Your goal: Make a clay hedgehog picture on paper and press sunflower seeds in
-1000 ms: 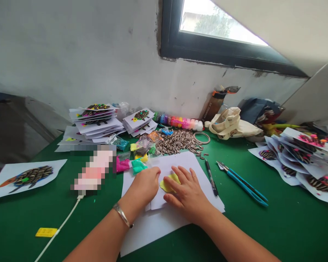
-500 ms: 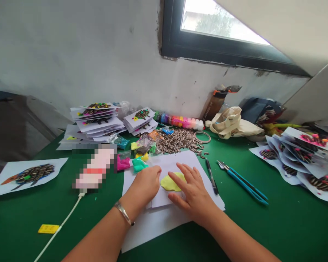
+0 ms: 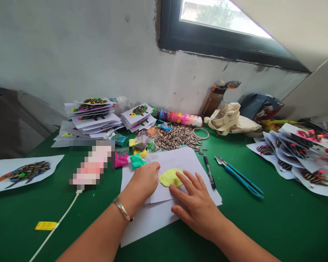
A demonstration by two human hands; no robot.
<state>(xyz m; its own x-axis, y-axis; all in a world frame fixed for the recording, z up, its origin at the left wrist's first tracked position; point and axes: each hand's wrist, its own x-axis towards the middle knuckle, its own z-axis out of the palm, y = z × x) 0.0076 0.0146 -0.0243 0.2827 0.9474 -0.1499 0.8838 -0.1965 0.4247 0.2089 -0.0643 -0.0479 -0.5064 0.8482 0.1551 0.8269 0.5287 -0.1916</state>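
Observation:
A flattened, leaf-shaped piece of yellow-green modelling clay (image 3: pixel 168 177) lies on a small white sheet of paper (image 3: pixel 158 195), which rests on larger white sheets. My right hand (image 3: pixel 195 196) is over the clay's right side with fingers spread, its fingertips touching or just above the edge. To the left of the clay, my left hand (image 3: pixel 143 182) rests on the paper, fingers curled closed. Whatever is inside those fingers, if anything, is hidden. Just beyond the left hand sits a bag of teal clay (image 3: pixel 137 161).
Striped sunflower seeds (image 3: pixel 177 137) are heaped behind the paper. A black pen (image 3: pixel 209 171) and blue tweezers (image 3: pixel 240 178) lie at right. Stacks of seed pictures (image 3: pixel 94 120) stand left and right. A blurred-out device (image 3: pixel 91 165) with a white cable is at left.
My right hand has drawn back slightly toward me and to the right, so more of the clay shows. My left hand stays closed in about the same place. The view has shifted a little.

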